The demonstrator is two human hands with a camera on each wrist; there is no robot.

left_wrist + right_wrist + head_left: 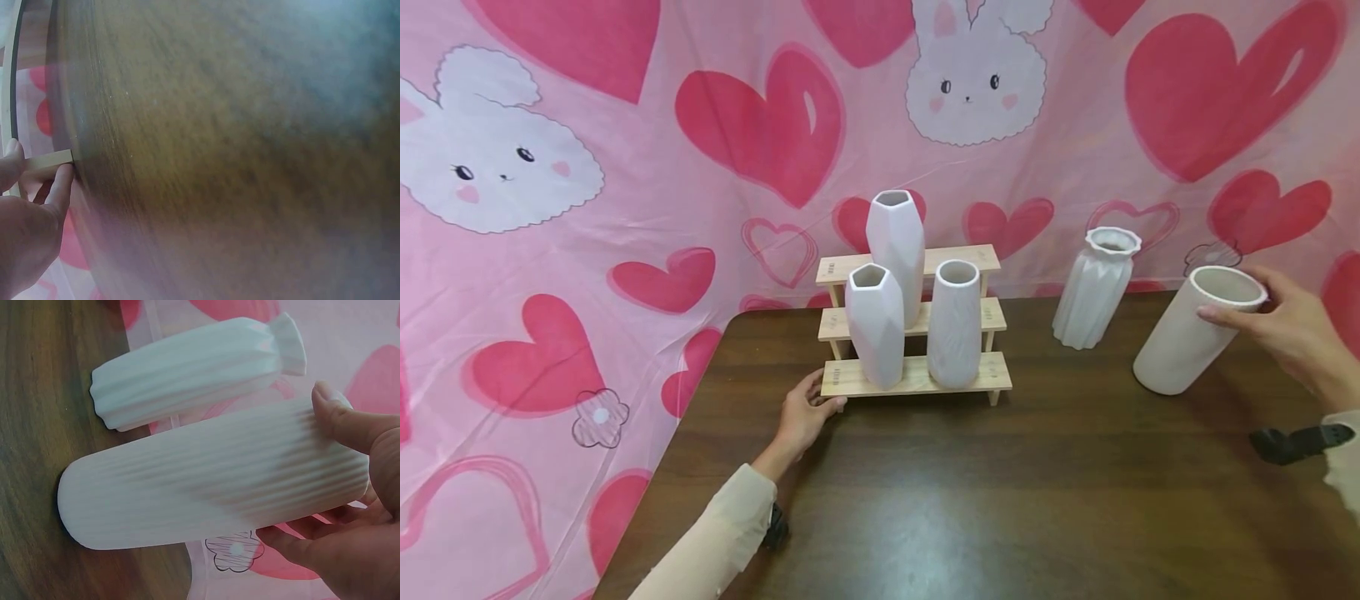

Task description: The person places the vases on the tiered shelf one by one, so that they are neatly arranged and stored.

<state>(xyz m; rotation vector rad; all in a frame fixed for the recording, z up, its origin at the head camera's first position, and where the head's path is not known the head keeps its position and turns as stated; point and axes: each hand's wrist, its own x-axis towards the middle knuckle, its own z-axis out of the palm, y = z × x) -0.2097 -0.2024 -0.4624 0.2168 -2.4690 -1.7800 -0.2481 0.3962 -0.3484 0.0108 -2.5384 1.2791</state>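
My right hand (1296, 321) grips a white cylindrical vase (1183, 346) near its rim, thumb on one side and fingers on the other. Fine ribs run along this vase (212, 475) in the right wrist view. Beside it stands a white fluted vase (1093, 292) with a scalloped rim. My left hand (802, 417) holds the front left corner of a three-step wooden stand (917, 377); in the left wrist view its fingers (60, 190) are at the stand's leg (50, 161). On the stand are two faceted white vases, one taller (898, 242) behind a shorter one (876, 329), and a rounded white vase (955, 329).
Everything stands on a dark brown wooden table (970, 500). Right behind it hangs a pink cloth (865, 108) printed with hearts and rabbits. The fluted vase stands between the stand and the vase in my right hand.
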